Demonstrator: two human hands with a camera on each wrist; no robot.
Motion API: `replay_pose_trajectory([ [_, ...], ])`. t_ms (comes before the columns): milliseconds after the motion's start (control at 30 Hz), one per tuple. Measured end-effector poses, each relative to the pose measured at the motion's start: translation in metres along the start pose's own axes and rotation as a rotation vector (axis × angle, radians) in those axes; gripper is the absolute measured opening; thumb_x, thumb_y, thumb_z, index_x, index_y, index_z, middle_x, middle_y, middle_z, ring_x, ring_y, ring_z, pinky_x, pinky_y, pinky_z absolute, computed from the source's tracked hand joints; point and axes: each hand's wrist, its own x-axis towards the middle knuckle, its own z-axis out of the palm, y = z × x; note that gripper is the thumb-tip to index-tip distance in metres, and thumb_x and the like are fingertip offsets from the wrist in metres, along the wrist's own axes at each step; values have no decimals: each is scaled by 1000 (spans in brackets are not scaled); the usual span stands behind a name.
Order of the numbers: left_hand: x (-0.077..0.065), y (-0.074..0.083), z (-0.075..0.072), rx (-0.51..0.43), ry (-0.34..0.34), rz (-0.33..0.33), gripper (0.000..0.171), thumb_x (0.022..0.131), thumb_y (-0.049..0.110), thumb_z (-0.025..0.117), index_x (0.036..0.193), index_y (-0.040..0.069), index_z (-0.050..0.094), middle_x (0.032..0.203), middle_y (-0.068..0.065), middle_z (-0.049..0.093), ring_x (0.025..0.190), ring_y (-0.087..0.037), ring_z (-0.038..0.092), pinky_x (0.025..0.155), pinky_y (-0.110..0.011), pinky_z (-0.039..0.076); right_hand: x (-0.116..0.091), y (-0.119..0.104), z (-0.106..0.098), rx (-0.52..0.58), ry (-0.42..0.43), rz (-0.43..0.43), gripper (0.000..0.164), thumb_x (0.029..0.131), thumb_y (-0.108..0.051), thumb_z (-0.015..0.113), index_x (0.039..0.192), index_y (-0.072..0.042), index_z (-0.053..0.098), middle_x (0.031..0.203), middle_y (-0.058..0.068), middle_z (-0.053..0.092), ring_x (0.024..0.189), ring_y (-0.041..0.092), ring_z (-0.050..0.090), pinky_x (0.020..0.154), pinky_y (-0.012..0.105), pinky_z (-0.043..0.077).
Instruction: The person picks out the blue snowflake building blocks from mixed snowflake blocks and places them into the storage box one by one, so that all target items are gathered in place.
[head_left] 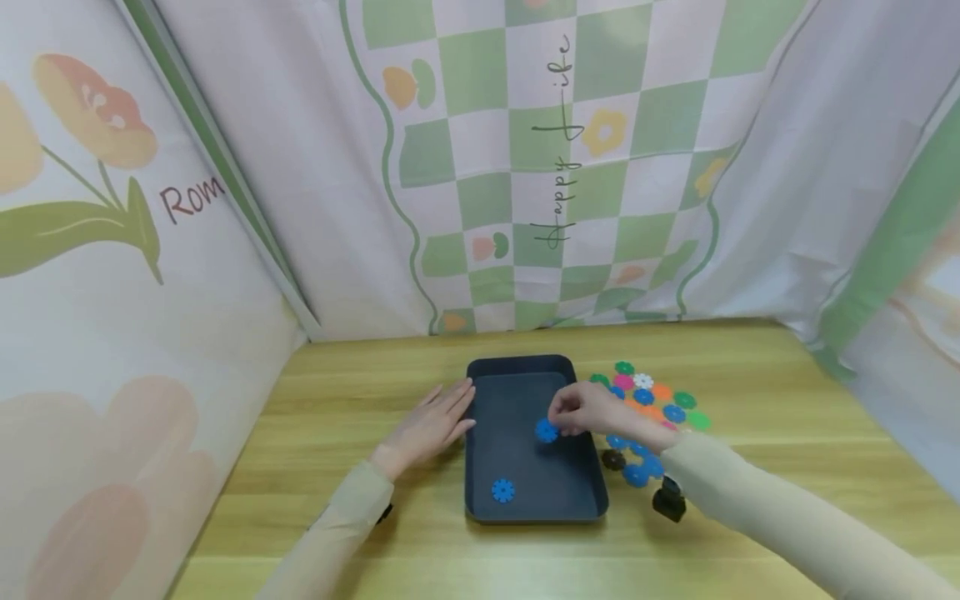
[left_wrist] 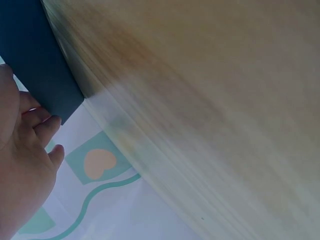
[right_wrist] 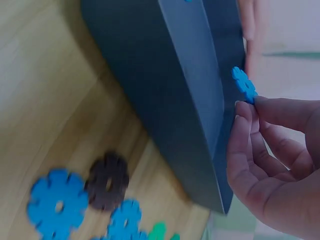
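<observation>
Over the dark tray (head_left: 517, 392), my right hand (head_left: 588, 408) pinches a blue notched disc (head_left: 547, 431) between thumb and fingertips. In the right wrist view the same blue notched disc (right_wrist: 244, 84) is seen nearly edge-on, above the tray wall (right_wrist: 150, 95). A second blue notched disc (head_left: 503, 491) lies on the tray floor near its front left corner. My left hand (head_left: 431, 429) rests against the tray's left side, its fingers extended to the rim. The left wrist view shows the left hand (left_wrist: 32, 150) touching the tray's outer wall (left_wrist: 37, 60).
Right of the tray lies a spread of notched discs in several colours, including a brown disc (head_left: 613, 459), a white disc (head_left: 642, 381) and a light green disc (head_left: 698, 419). My right forearm crosses over part of them. A patterned curtain (head_left: 540, 167) hangs behind the wooden table (head_left: 360, 383).
</observation>
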Motion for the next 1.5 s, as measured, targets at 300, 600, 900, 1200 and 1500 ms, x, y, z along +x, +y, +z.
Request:
replay_pose_trajectory([
  [300, 2, -1, 1, 11, 18, 8, 59, 107, 39, 40, 153, 3, 36, 162, -12, 33, 150, -23, 35, 122, -48, 31, 19, -17, 24, -35, -58, -6, 11, 94, -10, 65, 85, -6, 72, 83, 4, 73, 71, 14, 70, 66, 30, 62],
  [600, 0, 0, 0, 10, 10, 1, 59, 107, 40, 40, 152, 2, 37, 162, -12, 33, 150, -24, 35, 123, -47, 31, 30, -26, 40, -4, -120, 42, 9, 90, -8, 68, 86, -2, 73, 79, 6, 74, 69, 14, 71, 66, 31, 63],
  [900, 0, 0, -1, 13, 7, -2, 59, 107, 40, 39, 153, 3, 36, 162, -11, 33, 150, -23, 33, 123, -47, 30, 32, -31, 53, -42, -132, 50, 8, 89, -7, 68, 84, -4, 73, 77, 4, 73, 67, 13, 70, 64, 29, 62],
  [1200, 1, 0, 0, 6, 9, -1, 59, 107, 40, 39, 153, 3, 36, 162, -11, 33, 150, -22, 33, 123, -47, 31, 33, -32, 61, -61, -136, 62, 8, 89, -7, 69, 82, -6, 73, 74, 2, 71, 65, 13, 69, 62, 29, 62],
  [1500, 1, 0, 0, -9, 10, -3, 59, 107, 39, 39, 153, 2, 36, 162, -12, 33, 150, -23, 34, 123, -48, 31, 33, -29, 64, -73, -120, 80, 9, 89, -7, 70, 81, -7, 73, 73, 1, 71, 64, 13, 69, 61, 28, 61],
])
